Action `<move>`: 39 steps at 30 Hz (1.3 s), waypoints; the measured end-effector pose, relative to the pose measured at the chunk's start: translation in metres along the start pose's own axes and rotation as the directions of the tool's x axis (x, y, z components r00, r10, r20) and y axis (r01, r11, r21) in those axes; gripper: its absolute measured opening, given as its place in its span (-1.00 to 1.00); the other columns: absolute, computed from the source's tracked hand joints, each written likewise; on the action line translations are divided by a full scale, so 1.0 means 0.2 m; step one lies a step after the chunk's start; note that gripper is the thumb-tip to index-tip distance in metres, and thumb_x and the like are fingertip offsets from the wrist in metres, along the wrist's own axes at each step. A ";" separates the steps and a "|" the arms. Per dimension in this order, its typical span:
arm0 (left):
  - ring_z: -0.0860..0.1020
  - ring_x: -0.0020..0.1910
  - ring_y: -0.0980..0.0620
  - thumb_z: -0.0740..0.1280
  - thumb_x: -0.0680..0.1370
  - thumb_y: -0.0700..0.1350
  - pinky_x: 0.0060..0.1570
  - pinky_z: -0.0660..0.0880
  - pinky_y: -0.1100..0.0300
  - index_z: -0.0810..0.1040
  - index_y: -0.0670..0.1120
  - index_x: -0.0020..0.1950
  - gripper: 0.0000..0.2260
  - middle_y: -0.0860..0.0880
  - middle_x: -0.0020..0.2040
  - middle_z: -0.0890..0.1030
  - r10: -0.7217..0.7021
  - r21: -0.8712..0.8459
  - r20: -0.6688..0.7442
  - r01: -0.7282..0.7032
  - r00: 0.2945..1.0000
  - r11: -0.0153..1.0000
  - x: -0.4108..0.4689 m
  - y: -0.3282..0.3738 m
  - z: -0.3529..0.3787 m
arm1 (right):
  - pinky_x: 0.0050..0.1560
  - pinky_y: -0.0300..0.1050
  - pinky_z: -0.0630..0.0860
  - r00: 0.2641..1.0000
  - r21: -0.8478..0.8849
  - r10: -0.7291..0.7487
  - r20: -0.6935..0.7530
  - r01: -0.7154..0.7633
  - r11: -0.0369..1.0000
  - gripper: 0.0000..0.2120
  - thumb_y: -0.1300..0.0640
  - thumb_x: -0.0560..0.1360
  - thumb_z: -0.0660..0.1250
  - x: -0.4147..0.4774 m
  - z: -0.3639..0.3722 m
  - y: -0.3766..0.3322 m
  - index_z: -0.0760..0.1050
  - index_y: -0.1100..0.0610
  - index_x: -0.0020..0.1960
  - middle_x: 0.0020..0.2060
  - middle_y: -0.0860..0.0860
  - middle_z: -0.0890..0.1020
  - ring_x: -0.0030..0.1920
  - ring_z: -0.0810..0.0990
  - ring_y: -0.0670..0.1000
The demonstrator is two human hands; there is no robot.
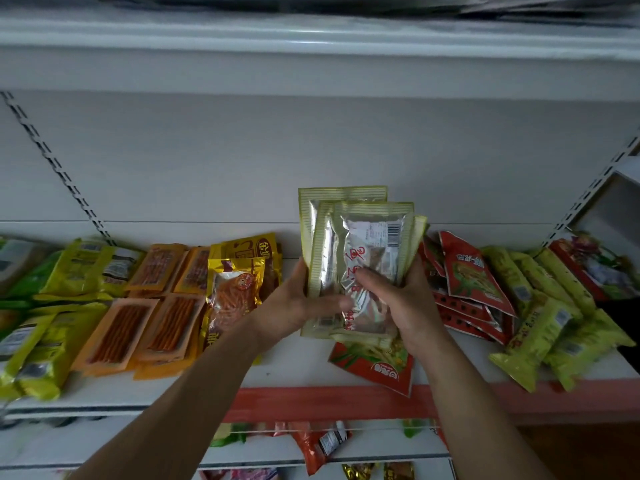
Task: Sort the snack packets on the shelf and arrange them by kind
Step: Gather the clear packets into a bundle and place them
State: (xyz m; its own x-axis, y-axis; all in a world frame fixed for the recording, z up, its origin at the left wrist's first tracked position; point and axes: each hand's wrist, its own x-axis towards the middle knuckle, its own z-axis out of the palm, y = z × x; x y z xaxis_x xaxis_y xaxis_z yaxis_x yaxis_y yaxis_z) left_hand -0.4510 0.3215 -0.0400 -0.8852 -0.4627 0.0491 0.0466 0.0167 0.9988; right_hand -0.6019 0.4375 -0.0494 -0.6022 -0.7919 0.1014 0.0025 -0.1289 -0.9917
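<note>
Head view: both hands, left hand (298, 299) and right hand (403, 299), hold a fanned stack of silver, yellow-edged foil snack packets (356, 258) upright above the white shelf (294, 372), fingers (363, 277) clamped on it, between orange packets (145, 323) left and red packets (467, 275) right.

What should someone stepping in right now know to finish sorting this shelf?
Hands: left hand and right hand both grip one fanned stack of silver packets, held upright above the shelf.
Done, by the look of it: orange stick packets and gold packets grouped at left; red packets and yellow packs piled at right, loosely.
To do: set the stack down in the middle gap; the lone red packet at the front edge below the hands probably joins the red pile.
</note>
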 end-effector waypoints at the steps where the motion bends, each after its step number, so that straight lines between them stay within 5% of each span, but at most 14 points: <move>1: 0.57 0.22 0.05 0.52 0.41 0.01 0.08 0.56 0.13 0.21 0.06 0.51 -0.24 0.07 0.24 0.60 0.047 -0.022 -0.047 -0.048 0.998 0.999 0.00 0.01 0.00 | -0.02 -0.15 0.64 0.999 -0.034 -0.046 -0.009 0.046 0.998 -0.31 -0.02 0.24 0.63 0.00 0.00 0.00 0.38 -0.22 0.27 0.09 -0.15 0.67 0.05 0.68 -0.08; 4: 0.60 0.18 0.08 0.54 0.32 0.18 0.03 0.58 0.19 0.24 -0.04 0.47 -0.16 0.02 0.19 0.62 0.113 -0.065 -0.199 -0.128 0.974 0.990 0.01 -0.04 0.05 | -0.07 -0.27 0.60 0.989 -0.123 -0.133 0.063 0.140 0.982 -0.26 0.02 0.27 0.63 -0.01 0.01 0.02 0.32 -0.22 0.31 0.11 -0.17 0.64 0.07 0.66 -0.11; 7: 0.62 0.10 0.09 0.48 0.38 0.05 0.00 0.58 0.22 0.24 -0.25 0.40 -0.26 -0.12 0.08 0.61 0.124 -0.017 -0.209 -0.130 0.970 0.991 0.01 -0.15 0.14 | 0.07 -0.13 0.60 0.988 -0.180 -0.077 0.136 0.101 0.979 -0.20 -0.06 0.30 0.60 -0.05 0.04 0.12 0.29 0.01 0.42 0.18 -0.06 0.61 0.18 0.62 -0.05; 10: 0.58 0.21 0.03 0.46 0.46 0.01 0.09 0.55 0.20 0.15 -0.25 0.45 -0.26 -0.04 0.18 0.60 0.145 -0.062 -0.225 -0.163 0.964 0.985 0.00 -0.23 0.16 | 0.11 -0.10 0.58 0.988 -0.226 -0.025 0.151 0.059 0.972 -0.19 -0.16 0.31 0.57 -0.08 0.01 0.21 0.28 -0.04 0.44 0.21 -0.09 0.60 0.20 0.60 -0.08; 15: 0.66 0.05 0.07 0.49 0.48 -0.04 -0.07 0.58 0.26 0.40 -0.05 0.29 -0.55 0.07 0.04 0.68 0.148 -0.011 -0.378 -0.164 0.914 0.986 0.05 -0.24 0.18 | -0.04 -0.11 0.62 0.998 -0.276 -0.049 0.027 0.055 0.959 -0.40 -0.25 0.32 0.53 -0.08 0.04 0.17 0.44 -0.15 0.28 0.04 -0.17 0.66 0.02 0.66 -0.15; 20: 0.64 0.06 0.20 0.37 0.49 0.24 -0.09 0.57 0.35 0.53 0.34 0.15 -0.76 0.19 0.05 0.68 0.116 0.037 -0.397 -0.111 0.910 0.993 0.07 -0.09 0.08 | -0.25 -0.36 0.57 0.995 -0.232 0.030 0.095 -0.007 0.973 -0.63 -0.17 0.30 0.55 0.04 0.08 0.01 0.60 -0.17 0.08 -0.07 -0.14 0.72 -0.10 0.70 -0.13; 22: 0.60 0.19 0.03 0.25 0.51 0.35 0.08 0.58 0.16 0.46 0.26 0.33 -0.58 0.07 0.17 0.65 0.039 0.085 -0.427 -0.002 0.903 0.996 0.04 -0.08 0.00 | -0.30 -0.35 0.56 0.983 -0.226 0.163 0.090 -0.139 0.964 -0.79 -0.12 0.28 0.56 0.10 0.10 0.01 0.66 -0.17 -0.11 -0.18 -0.12 0.73 -0.21 0.70 -0.14; 24: 0.47 0.34 -0.03 0.17 0.46 0.45 0.27 0.44 0.05 0.31 0.10 0.50 -0.30 -0.03 0.40 0.47 -0.010 0.202 -0.530 0.138 0.848 0.970 -0.01 -0.09 -0.09 | -0.19 -0.21 0.58 0.950 -0.272 0.305 0.069 -0.276 0.922 -0.75 -0.19 0.24 0.57 0.15 0.12 0.04 0.67 -0.05 -0.25 -0.32 -0.08 0.71 -0.30 0.69 -0.10; 28: 0.35 0.40 0.05 0.14 0.55 0.31 0.34 0.36 0.02 0.33 0.09 0.49 -0.44 0.09 0.46 0.35 0.174 0.515 -0.578 0.190 0.798 0.836 -0.10 -0.12 -0.21 | -0.04 -0.07 0.56 0.833 -0.330 0.546 0.093 -0.491 0.806 -0.38 -0.27 0.08 0.61 0.19 0.19 0.10 0.69 0.10 -0.01 -0.19 0.01 0.74 -0.16 0.71 0.05; 32: 0.13 0.55 0.01 0.10 0.58 0.24 0.47 0.07 0.07 0.31 -0.02 0.53 -0.42 0.01 0.54 0.28 0.235 0.772 -0.455 0.249 0.859 0.584 -0.11 -0.18 -0.27 | 0.10 0.02 0.56 0.877 -0.344 0.481 -0.018 -0.457 0.820 -0.08 -0.33 0.03 0.61 0.22 0.25 0.12 0.47 0.09 0.26 0.04 0.03 0.68 0.02 0.66 0.08; 35: 0.04 0.58 0.00 0.00 0.55 0.33 0.51 -0.02 0.00 0.30 0.00 0.54 -0.35 0.00 0.56 0.23 0.246 0.829 -0.402 0.237 0.882 0.506 -0.11 -0.23 -0.31 | -0.15 -0.14 0.47 0.935 -0.349 0.349 -0.067 -0.349 0.870 -0.16 -0.34 0.11 0.58 0.21 0.28 0.12 0.33 -0.08 0.25 0.05 -0.15 0.59 -0.08 0.55 -0.13; 39: 0.02 0.58 0.02 -0.04 0.56 0.33 0.52 -0.08 -0.04 0.28 0.07 0.54 -0.38 0.04 0.57 0.21 0.227 0.840 -0.397 0.252 0.889 0.480 -0.09 -0.29 -0.33 | 0.05 -0.12 0.42 0.970 -0.507 0.212 -0.119 -0.243 0.827 -0.25 -0.27 0.32 0.48 0.19 0.35 0.20 0.28 -0.07 0.39 0.33 -0.04 0.44 0.09 0.49 -0.07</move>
State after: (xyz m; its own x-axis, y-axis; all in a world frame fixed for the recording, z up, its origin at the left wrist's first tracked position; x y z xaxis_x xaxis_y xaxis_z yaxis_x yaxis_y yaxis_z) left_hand -0.4071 0.2711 -0.0993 -0.5931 -0.7593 0.2678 -0.5897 0.6361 0.4975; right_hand -0.5695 0.3599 -0.0800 -0.6787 -0.7243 -0.1216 -0.2567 0.3890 -0.8848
